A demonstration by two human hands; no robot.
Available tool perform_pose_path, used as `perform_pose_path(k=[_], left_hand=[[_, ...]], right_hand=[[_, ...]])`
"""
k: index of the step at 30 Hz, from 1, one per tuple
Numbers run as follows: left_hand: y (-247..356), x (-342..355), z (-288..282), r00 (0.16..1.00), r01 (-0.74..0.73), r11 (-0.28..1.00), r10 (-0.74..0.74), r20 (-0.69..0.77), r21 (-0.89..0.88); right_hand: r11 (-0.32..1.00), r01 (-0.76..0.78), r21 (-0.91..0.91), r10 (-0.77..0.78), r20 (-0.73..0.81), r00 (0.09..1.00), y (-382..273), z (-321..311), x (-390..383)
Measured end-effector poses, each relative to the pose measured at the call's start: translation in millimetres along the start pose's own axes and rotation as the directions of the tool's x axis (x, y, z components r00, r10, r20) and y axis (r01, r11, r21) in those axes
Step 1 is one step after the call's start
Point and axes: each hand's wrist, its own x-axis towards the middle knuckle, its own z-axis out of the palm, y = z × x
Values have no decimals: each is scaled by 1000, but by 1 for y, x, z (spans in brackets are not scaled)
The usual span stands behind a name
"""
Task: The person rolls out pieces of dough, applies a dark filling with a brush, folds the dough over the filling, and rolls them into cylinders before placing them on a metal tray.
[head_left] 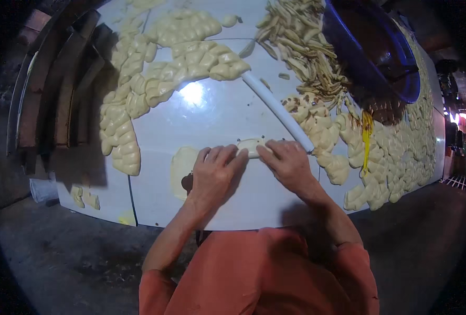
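A small pale dough piece (251,147) lies on the white table in front of me, with a few dark specks around it. The fingers of my left hand (215,170) are curled at its left end. At the other end, my right hand (289,164) presses it with bent fingers, so it is held between the two hands. Partly under my left wrist lies a flat sheet of dough (180,164) with a dark brown patch of filling (187,182) on it. A white rolling pin (277,111) rests slantwise beyond my right hand.
Many plump dough pieces (120,136) form a band at left and back. Others (390,152) cover the right side. Long sliced pieces, perhaps banana (301,42), are heaped near a blue basin (411,84). A yellow strip (366,142) hangs nearby. Wooden boards (65,89) stand left.
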Motion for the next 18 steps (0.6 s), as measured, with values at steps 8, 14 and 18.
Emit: perform_pose_path(k=[8, 14, 18], left_hand=[[-5, 10, 3, 996, 37, 999, -38, -85, -11], [-4, 34, -3, 981, 191, 981, -192, 37, 19], [-6, 28, 5, 990, 109, 994, -109, 84, 5]], right_hand=[[1000, -20, -7, 20, -23, 1000, 1, 10, 3], [982, -184, -51, 183, -13, 983, 0, 7, 25], [994, -92, -52, 91, -27, 996, 5, 12, 5]])
